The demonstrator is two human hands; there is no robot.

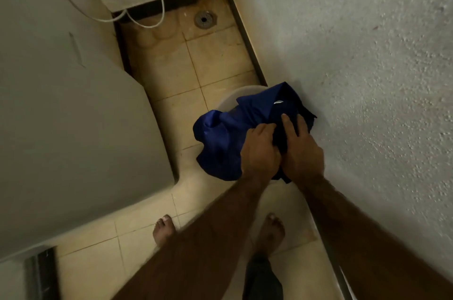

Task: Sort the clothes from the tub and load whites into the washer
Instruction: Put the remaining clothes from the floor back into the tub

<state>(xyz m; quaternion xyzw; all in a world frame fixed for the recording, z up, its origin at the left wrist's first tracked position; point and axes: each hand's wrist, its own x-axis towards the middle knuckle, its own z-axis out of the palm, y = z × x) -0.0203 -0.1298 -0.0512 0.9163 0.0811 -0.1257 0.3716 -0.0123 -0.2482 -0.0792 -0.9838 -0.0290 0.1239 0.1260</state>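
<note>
Head view, nearest: two bare feet (164, 228) on glossy beige floor tiles (215, 59). Beyond, both bare forearms stretched forward and down, left hand (261, 150) and right hand (302, 152) side by side, fingers clenched into a crumpled dark blue fabric garment (225, 138). Bunched cloth hiding most of a round white plastic tub (232, 95), close against the rough plastered right wall (355, 67). Left, smooth grey washer (61, 116). Farthest, round metal floor drain (203, 19).
</note>
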